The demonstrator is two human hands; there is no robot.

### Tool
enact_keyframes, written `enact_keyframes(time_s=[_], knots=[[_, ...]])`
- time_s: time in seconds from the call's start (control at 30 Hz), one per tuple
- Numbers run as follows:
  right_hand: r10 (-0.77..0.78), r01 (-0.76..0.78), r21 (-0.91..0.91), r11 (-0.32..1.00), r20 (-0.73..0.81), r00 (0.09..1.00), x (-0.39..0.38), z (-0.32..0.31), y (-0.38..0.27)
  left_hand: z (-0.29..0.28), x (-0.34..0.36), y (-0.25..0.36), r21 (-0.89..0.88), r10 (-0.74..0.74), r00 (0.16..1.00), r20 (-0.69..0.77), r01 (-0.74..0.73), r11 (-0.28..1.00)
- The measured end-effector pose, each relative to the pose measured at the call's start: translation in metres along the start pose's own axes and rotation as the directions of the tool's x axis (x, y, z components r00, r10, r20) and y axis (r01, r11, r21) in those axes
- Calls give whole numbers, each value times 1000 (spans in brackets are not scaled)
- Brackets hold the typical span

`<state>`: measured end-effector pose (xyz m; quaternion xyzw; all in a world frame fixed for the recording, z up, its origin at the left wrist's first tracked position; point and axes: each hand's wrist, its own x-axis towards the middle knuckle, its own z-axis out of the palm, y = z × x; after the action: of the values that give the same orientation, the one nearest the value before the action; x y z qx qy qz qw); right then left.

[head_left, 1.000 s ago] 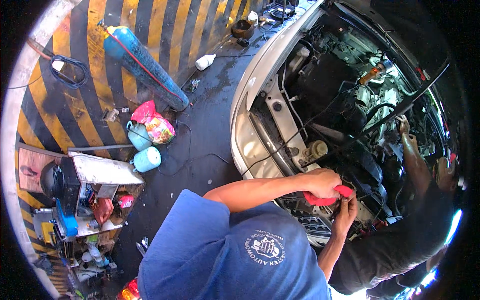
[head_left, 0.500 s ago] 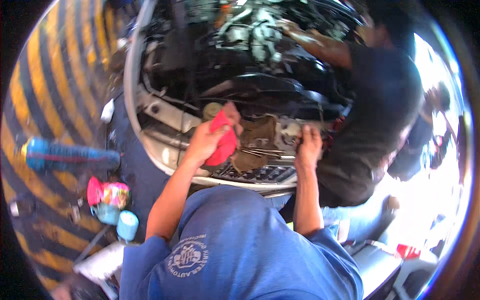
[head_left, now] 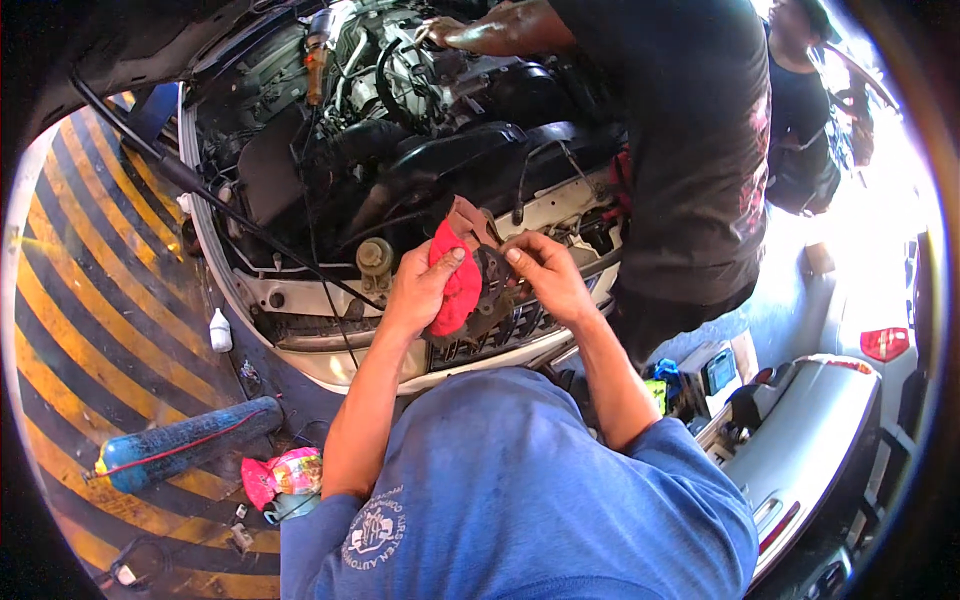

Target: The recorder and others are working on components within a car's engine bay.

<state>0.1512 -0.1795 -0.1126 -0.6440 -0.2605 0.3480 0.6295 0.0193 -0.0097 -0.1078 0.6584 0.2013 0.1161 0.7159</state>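
Observation:
My left hand grips a red cloth above the car's front edge, its thumb pressed on the fabric. A dark, greasy metal part shows against the cloth's right side, backed by the left hand; its exact kind I cannot tell. My right hand is at the part's upper right side, thumb and forefinger closed together. Whatever lies between those fingertips is too small to make out. Beneath both hands is the dark front grille.
Around the open engine bay, a co-worker's hand reaches into the engine from the right. A hanging work lamp and a bonnet strut cross the left side. A blue gas cylinder and white bottle are on the striped floor.
My right hand has moved left, from over the grille's right side to the metal part by the cloth. The view has shifted, showing more of the engine bay and the silver body panel at right.

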Motion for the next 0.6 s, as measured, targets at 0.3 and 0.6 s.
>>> enact_keyframes(time_s=[0.3, 0.6], knots=[[134, -95, 256, 962, -140, 981, 5, 1, -2, -14, -11, -11, -351, -125, 984, -125, 73, 933], [77, -56, 116, 992, -183, 980, 9, 14, 2, -27, -10, -4, -369, -144, 983, -113, 93, 925]])
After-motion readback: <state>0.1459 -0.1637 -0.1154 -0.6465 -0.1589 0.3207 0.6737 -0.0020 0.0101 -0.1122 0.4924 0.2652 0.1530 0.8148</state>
